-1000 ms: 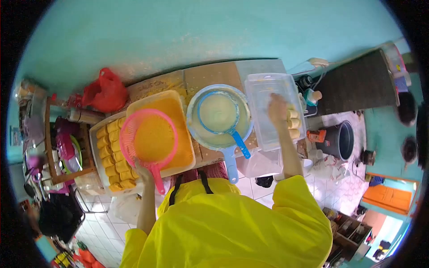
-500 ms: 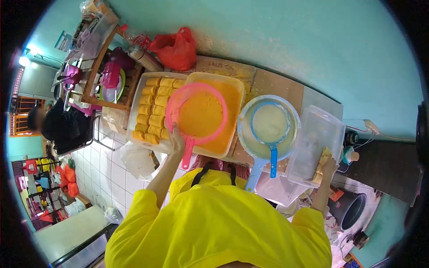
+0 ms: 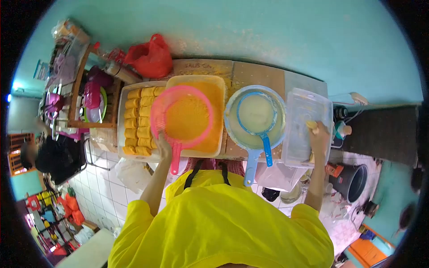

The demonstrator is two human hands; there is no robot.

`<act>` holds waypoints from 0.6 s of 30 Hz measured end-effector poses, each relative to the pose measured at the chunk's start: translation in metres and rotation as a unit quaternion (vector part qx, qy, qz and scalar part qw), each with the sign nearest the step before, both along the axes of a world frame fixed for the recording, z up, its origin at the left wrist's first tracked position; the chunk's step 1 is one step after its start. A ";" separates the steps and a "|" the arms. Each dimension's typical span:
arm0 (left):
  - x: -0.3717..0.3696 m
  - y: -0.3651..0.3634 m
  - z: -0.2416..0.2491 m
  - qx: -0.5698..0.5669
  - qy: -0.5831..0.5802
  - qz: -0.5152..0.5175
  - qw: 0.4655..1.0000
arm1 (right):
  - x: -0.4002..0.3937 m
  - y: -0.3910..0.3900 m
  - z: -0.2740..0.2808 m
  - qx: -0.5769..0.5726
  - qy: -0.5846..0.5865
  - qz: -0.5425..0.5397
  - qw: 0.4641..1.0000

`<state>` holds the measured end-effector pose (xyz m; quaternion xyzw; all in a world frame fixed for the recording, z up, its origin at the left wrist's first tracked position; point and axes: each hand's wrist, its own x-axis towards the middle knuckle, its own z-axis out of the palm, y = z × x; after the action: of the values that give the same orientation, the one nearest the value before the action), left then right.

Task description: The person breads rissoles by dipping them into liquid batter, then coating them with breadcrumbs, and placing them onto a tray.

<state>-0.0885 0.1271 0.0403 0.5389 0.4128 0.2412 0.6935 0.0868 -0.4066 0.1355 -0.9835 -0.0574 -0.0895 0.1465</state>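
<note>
Roll [image 3: 311, 125] looks light, soft, crushable; best held mid-length, gently. Right hand [image 3: 320, 137] pinches it; left hand [image 3: 164, 148] touches sieve [image 3: 176, 159], grip unclear.

Along the table [image 3: 261, 73], from left to right, stand a tray [image 3: 119, 123] with rolls [image 3: 131, 123] in rows, a tub [image 3: 223, 118] of crumbs [image 3: 192, 107], a basin [image 3: 228, 127] of liquid [image 3: 257, 111], and a box [image 3: 297, 127]. A large strainer [image 3: 212, 120] lies over the tub, its handle towards the person; a smaller strainer [image 3: 267, 147] is in the basin. Behind the tray, by the wall [image 3: 250, 27], sits a bag [image 3: 149, 58]. A shelf [image 3: 91, 125] stands left of the tray; a bucket [image 3: 356, 183] is on the floor, right of the table.
</note>
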 end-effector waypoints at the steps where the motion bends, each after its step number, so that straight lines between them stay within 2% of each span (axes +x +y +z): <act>1: 0.000 0.004 0.001 -0.009 -0.006 -0.010 1.000 | -0.001 0.025 0.005 0.036 -0.025 0.039 0.998; 3: 0.001 0.005 -0.011 0.017 0.010 0.005 1.000 | -0.006 0.085 0.026 0.150 -0.048 0.139 0.978; 4: 0.001 0.003 -0.018 0.027 0.016 0.008 0.999 | -0.006 0.106 0.020 0.125 -0.066 0.169 0.975; 5: -0.006 0.005 -0.018 0.089 0.060 -0.035 0.994 | -0.003 0.127 0.011 0.138 -0.054 0.196 0.969; 6: -0.006 0.008 -0.012 0.075 0.062 -0.067 0.993 | -0.004 0.146 0.006 0.166 -0.028 0.229 0.959; 7: -0.007 0.011 -0.005 0.061 0.065 -0.099 0.991 | -0.005 0.160 -0.010 0.084 -0.030 0.239 0.967; 8: -0.002 0.010 0.008 -0.032 0.037 -0.117 0.992 | -0.007 0.172 -0.028 0.056 0.000 0.234 0.971; 9: 0.003 0.006 0.013 -0.038 0.018 -0.090 0.995 | -0.008 0.175 -0.039 0.031 0.034 0.230 0.972; 10: 0.007 0.003 0.014 -0.043 -0.002 -0.058 0.997 | -0.009 0.167 -0.033 0.037 0.017 0.207 0.978; 12: 0.007 0.003 0.008 0.008 0.069 -0.054 0.996 | -0.007 0.153 -0.020 0.048 -0.017 0.174 0.983; 13: 0.002 0.007 0.006 0.036 0.106 -0.046 0.993 | -0.004 0.132 -0.030 0.022 -0.041 0.107 0.993; 14: -0.004 0.020 -0.001 0.059 0.091 -0.099 0.989 | 0.002 0.100 -0.044 -0.002 -0.064 0.042 0.997; 15: -0.002 0.018 0.006 0.038 0.081 -0.096 0.991 | 0.007 0.064 -0.052 -0.095 -0.007 -0.025 0.995; 16: 0.001 0.015 0.020 0.017 0.070 -0.090 0.993 | 0.002 0.027 -0.061 -0.043 -0.009 -0.099 0.994; 17: 0.003 0.010 0.029 -0.003 0.060 -0.083 0.995 | 0.003 -0.011 -0.080 -0.123 0.089 -0.189 0.970; 18: 0.005 0.002 0.031 -0.041 0.044 -0.068 0.996 | 0.003 -0.048 -0.099 -0.215 0.202 -0.254 0.921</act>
<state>-0.0837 0.1293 0.0713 0.5471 0.4149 0.1524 0.7109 0.0900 -0.4548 0.0367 -0.9700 0.2076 0.0912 -0.0876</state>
